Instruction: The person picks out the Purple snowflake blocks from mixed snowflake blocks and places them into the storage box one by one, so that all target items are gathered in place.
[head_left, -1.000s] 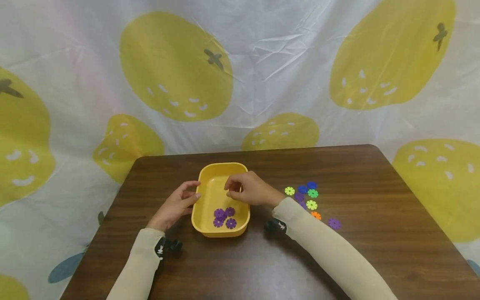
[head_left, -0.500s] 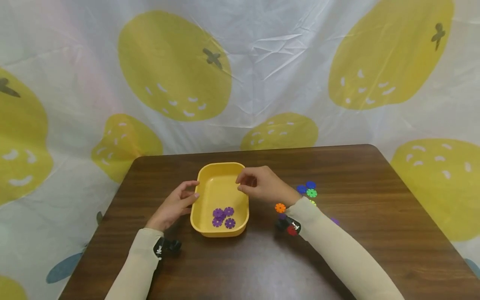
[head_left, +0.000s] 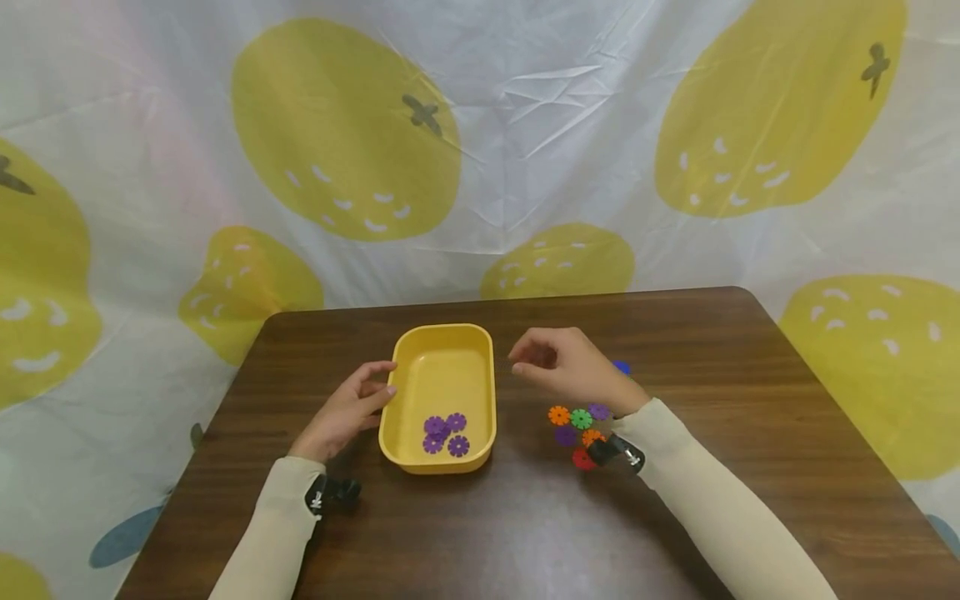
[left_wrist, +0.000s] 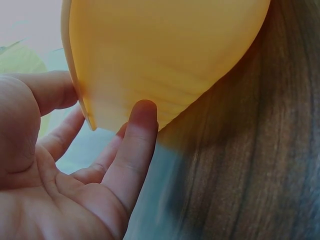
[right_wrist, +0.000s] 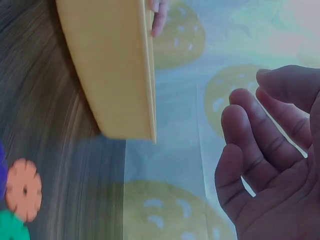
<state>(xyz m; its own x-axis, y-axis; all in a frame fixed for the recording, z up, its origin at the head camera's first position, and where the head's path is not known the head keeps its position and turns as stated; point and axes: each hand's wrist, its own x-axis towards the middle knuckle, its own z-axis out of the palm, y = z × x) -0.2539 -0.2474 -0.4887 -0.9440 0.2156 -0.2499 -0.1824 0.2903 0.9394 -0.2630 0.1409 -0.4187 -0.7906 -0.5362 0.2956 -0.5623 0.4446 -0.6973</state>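
A yellow plastic bin stands on the table, with several purple snowflake discs lying in its near end. My left hand rests against the bin's left side, its fingertips touching the outer wall and rim, as the left wrist view shows close up. To the right of the bin, raised over the table, is my right hand; its fingers are loosely bent and hold nothing in the right wrist view. Below that hand lie loose snowflake discs: orange, green, red, purple and blue. My right hand and wrist hide others.
The brown wooden table spans the lower view, its far edge close to a white hanging cloth with yellow fruit prints. Small black cameras are strapped to both wrists.
My right hand has drawn back from over the bin, moving right over the loose discs. Those to its left have come into sight. The left hand and the bin stay put.
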